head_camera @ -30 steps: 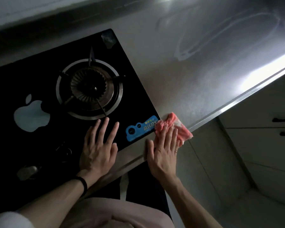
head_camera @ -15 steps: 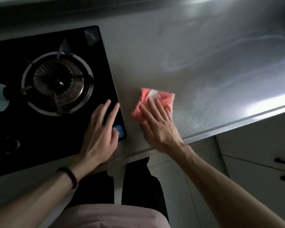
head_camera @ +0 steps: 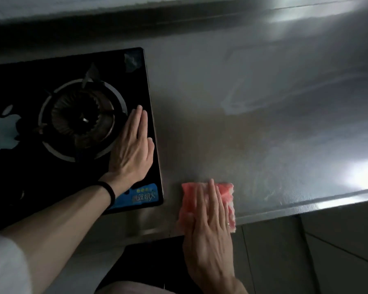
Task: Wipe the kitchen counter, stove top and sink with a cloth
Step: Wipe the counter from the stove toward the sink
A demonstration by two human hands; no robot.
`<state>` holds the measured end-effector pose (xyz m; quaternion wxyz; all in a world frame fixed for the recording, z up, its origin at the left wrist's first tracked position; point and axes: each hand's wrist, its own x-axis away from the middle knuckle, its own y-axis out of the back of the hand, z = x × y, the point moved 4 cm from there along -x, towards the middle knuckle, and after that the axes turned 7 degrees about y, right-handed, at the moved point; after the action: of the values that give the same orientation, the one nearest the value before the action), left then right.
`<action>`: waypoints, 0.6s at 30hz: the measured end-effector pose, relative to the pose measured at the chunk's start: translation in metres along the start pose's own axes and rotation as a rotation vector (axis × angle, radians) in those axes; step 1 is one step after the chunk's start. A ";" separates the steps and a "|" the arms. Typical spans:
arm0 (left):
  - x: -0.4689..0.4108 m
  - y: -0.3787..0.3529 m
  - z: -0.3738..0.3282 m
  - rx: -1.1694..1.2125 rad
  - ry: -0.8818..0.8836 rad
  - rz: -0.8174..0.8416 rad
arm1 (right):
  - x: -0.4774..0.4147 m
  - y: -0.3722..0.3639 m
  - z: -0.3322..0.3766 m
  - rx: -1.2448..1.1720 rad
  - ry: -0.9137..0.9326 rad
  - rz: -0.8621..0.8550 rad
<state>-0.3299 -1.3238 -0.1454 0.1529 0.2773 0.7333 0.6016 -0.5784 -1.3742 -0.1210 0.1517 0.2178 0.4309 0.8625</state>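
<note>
head view, looking down. our right hand lies flat with the fingers straight and together, pressing a pink cloth onto the steel counter. nothing is clenched: palm and fingers alone pin the cloth down. the cloth sits at the counter's front edge, just right of the stove top but not touching it, and its near side reaches a little over the edge. a thin ring shows on one finger of this hand. our left hand rests on the stove top's black glass, released and flat, fingers straight and close together, grasping nothing; it lies over the right rim of the burner, near the stove top's right edge. a dark band circles the left wrist, which partly covers a blue sticker at the front right corner of the glass. a pale apple-shaped mark lies left of the burner. pale streaks cross the counter farther back, and cupboard fronts stand below it at right
</note>
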 end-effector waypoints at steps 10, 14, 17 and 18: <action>0.001 -0.008 0.006 0.016 0.014 -0.037 | -0.106 -0.002 -0.002 0.293 0.351 0.184; 0.000 -0.009 0.006 0.053 0.030 -0.026 | -0.205 0.007 0.016 0.384 0.405 0.180; 0.000 -0.009 0.006 0.033 0.030 -0.025 | -0.279 0.018 0.031 0.367 0.348 0.107; 0.000 -0.009 0.006 0.032 0.027 -0.022 | -0.297 0.021 0.035 0.350 0.318 0.085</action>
<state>-0.3288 -1.3205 -0.1558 0.1451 0.2635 0.7478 0.5918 -0.3067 -1.4961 -0.1584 0.0055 0.1201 0.5829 0.8036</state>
